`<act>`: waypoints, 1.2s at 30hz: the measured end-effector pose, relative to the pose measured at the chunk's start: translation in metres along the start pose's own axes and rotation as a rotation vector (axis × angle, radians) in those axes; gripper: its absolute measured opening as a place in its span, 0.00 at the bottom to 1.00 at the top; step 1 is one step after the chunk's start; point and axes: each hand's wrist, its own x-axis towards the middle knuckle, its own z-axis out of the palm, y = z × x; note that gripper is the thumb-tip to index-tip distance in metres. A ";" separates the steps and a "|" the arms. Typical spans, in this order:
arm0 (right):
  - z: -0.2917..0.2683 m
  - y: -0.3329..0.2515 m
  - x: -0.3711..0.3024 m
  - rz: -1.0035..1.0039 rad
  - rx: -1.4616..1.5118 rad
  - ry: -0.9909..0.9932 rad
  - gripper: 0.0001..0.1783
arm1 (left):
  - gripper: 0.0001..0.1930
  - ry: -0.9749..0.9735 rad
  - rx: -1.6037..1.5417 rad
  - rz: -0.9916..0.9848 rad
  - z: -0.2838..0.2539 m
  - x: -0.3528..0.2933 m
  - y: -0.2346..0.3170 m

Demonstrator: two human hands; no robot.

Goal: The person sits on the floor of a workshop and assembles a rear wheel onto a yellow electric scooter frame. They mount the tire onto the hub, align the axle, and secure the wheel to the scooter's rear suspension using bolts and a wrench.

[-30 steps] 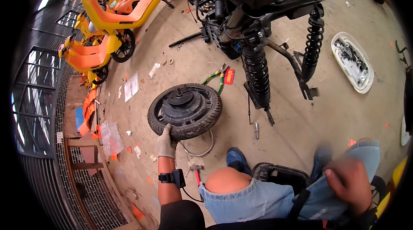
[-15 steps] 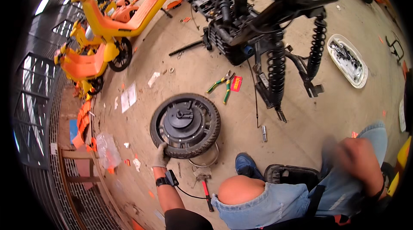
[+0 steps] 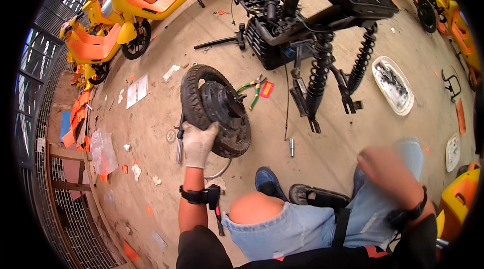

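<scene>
My left hand [image 3: 197,144], in a pale glove, grips the near edge of the tyre of a black hub-motor wheel [image 3: 218,108]. The wheel is tipped up off the floor, its hub and axle turned to the right. Beneath it shows part of a metal ring [image 3: 221,169], and a long metal tool [image 3: 180,143] lies along its left side. My right hand [image 3: 380,164] hovers by my right knee, smeared by motion; its fingers cannot be read. Green-handled pliers [image 3: 255,91] and a red packet [image 3: 267,89] lie just right of the wheel.
A bare black scooter frame [image 3: 282,40] with two coil shocks [image 3: 318,75] stands ahead. A metal socket [image 3: 292,147] lies before my feet. To the right is a white tray [image 3: 409,103] of hardware. A hammer [image 3: 220,221] lies by my left forearm; yellow-orange scooters [image 3: 96,42] stand far left.
My left hand has tilted the wheel from lying nearly flat to standing steeply on edge. My right hand, blurred in both frames, has shifted a little to the left. The view has shifted too.
</scene>
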 end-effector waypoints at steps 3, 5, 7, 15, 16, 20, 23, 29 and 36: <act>-0.004 -0.002 0.014 -0.242 -0.106 0.015 0.10 | 0.42 0.068 0.028 0.043 0.014 -0.053 0.025; -0.007 -0.021 0.037 -0.377 -0.135 -0.015 0.10 | 0.44 0.006 0.037 -0.011 0.018 -0.077 0.033; 0.001 -0.048 0.070 -0.411 -0.024 -0.082 0.13 | 0.45 0.012 0.011 0.126 0.033 -0.093 0.025; 0.123 -0.105 0.199 0.073 0.440 0.037 0.62 | 0.41 -0.020 0.175 0.292 0.072 -0.123 0.009; 0.148 -0.123 0.205 0.133 0.544 0.010 0.65 | 0.40 -0.082 0.231 0.238 0.056 -0.129 -0.002; 0.166 -0.099 0.196 0.387 0.713 0.256 0.69 | 0.40 -0.272 0.221 0.282 0.064 -0.147 0.021; 0.181 -0.081 0.193 0.363 0.642 0.367 0.66 | 0.43 -0.380 0.200 0.322 0.065 -0.146 0.032; 0.168 -0.093 0.188 0.282 0.595 0.277 0.64 | 0.52 -0.450 0.092 0.362 0.066 -0.144 0.010; 0.171 -0.097 0.169 0.071 0.548 0.220 0.63 | 0.45 -0.733 -0.314 0.369 0.039 -0.138 -0.003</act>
